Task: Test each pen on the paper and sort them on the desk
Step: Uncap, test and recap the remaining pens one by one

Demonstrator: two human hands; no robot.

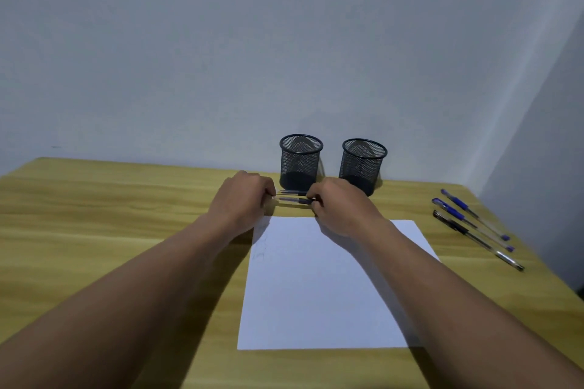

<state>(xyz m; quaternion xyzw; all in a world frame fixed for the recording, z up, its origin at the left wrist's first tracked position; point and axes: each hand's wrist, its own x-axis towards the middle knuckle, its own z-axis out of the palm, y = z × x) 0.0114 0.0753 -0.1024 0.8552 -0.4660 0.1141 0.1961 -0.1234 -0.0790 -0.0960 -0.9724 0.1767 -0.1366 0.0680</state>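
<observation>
A white sheet of paper (325, 287) lies on the wooden desk (110, 215), with faint scribbles near its upper left corner. Just beyond the paper, two pens (294, 196) lie side by side in front of the mesh cups. My left hand (245, 199) pinches the left end of the nearer pen. My right hand (341, 205) grips its dark right end, fingers curled over it. Three more pens (474, 224) lie in a row on the desk at the right: two with blue grips and one black.
Two black mesh pen cups stand at the back of the desk near the wall, the left cup (300, 163) and the right cup (362, 166); both look empty. The desk's right edge runs close behind the row of pens.
</observation>
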